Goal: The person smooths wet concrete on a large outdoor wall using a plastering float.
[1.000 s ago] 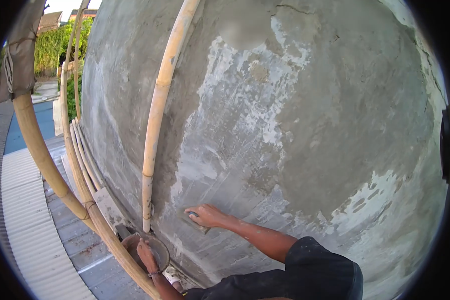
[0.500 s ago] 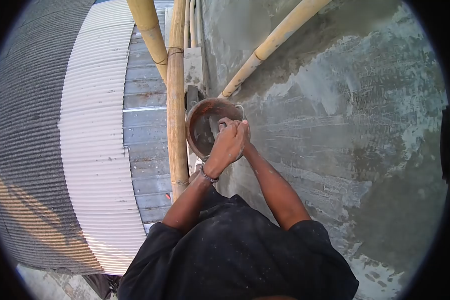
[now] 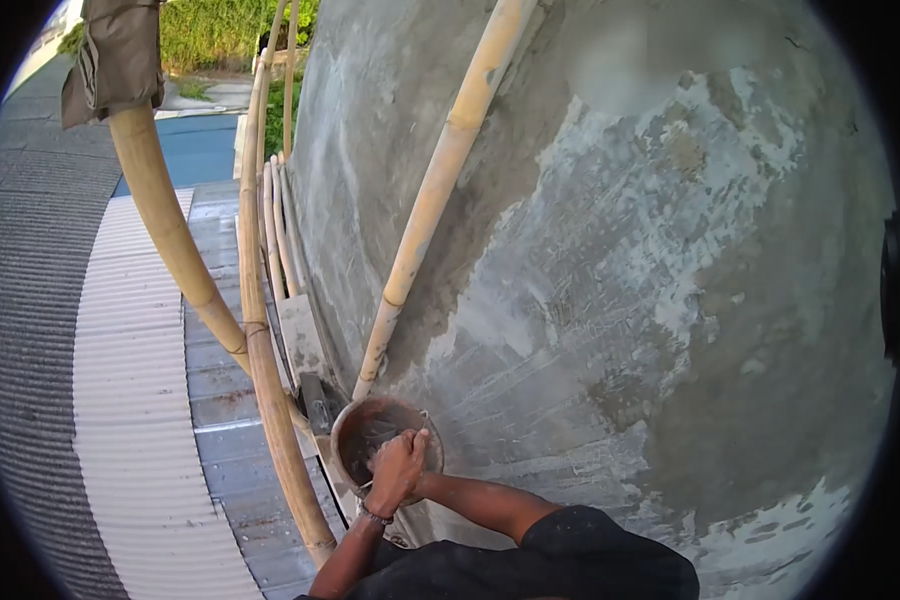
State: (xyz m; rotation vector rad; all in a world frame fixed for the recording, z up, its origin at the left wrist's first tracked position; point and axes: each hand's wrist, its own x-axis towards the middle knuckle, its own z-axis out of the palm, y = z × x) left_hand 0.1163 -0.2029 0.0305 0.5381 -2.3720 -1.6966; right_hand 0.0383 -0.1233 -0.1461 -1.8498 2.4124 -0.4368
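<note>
A round brown bucket (image 3: 348, 425) with grey wet mix inside stands on the narrow scaffold walkway, its thin wire handle at the right rim. My left hand (image 3: 398, 468), a bracelet at its wrist, is over the bucket with its fingers curled. What it holds, if anything, is hidden. My right hand (image 3: 422, 447) is pressed against it near the right rim, mostly covered by the left, so its grip does not show. Just behind the bucket, a dark flat block-like thing (image 3: 316, 402) rests beside a pale board (image 3: 305, 335).
A rough grey plastered wall (image 3: 590, 330) rises on the right, with a slanting bamboo pole (image 3: 440, 170) against it. Bamboo rails (image 3: 260, 350) run along the left. Beyond them lie corrugated roofs (image 3: 130, 370). Brown cloth (image 3: 120, 55) hangs over another pole.
The view has tilted up and ahead, so bucket and hands sit lower in the picture and more wall and greenery show. Both hands remain together over the bucket.
</note>
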